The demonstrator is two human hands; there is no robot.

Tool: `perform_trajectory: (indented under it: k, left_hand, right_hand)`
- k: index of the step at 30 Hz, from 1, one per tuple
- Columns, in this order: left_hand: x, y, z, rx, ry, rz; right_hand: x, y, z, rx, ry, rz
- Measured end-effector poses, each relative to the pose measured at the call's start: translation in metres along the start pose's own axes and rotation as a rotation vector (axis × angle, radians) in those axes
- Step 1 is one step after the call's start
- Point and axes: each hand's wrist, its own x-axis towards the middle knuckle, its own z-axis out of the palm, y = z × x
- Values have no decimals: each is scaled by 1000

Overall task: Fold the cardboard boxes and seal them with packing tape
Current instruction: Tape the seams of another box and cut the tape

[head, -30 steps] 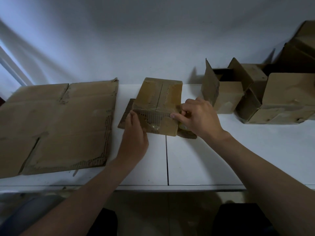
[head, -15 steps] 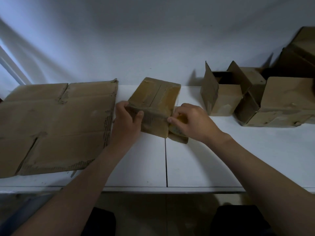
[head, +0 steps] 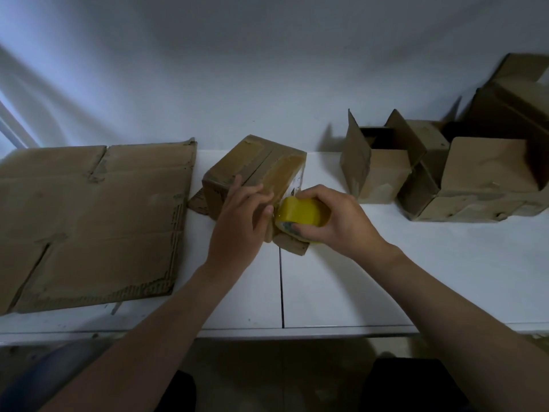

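Yellow tape roll (head: 300, 214) in right hand (head: 335, 221) grip; left hand (head: 237, 224) flat on box (head: 255, 162), front hidden.

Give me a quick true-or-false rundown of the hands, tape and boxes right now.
The right hand grips the yellow tape roll. True.
The left hand holds the tape roll too. False: it rests on the small box.
A flattened cardboard sheet lies left of the small box. True.
The nearest box on the right is taped shut. False: its flaps stand open.
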Motion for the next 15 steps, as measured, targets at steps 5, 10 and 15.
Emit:
perform_trajectory:
  k: [5, 10, 15]
  left_hand:
    - [1, 0, 0, -80, 18, -42]
    - [1, -1, -1, -94, 31, -43]
    - [4, -4, 0, -148, 56, -64]
  right_hand:
    - [8, -20, -3, -117, -38, 92]
    - [14, -35, -9, -217, -71, 163]
    - [13, -28, -4, -343, -166, 196]
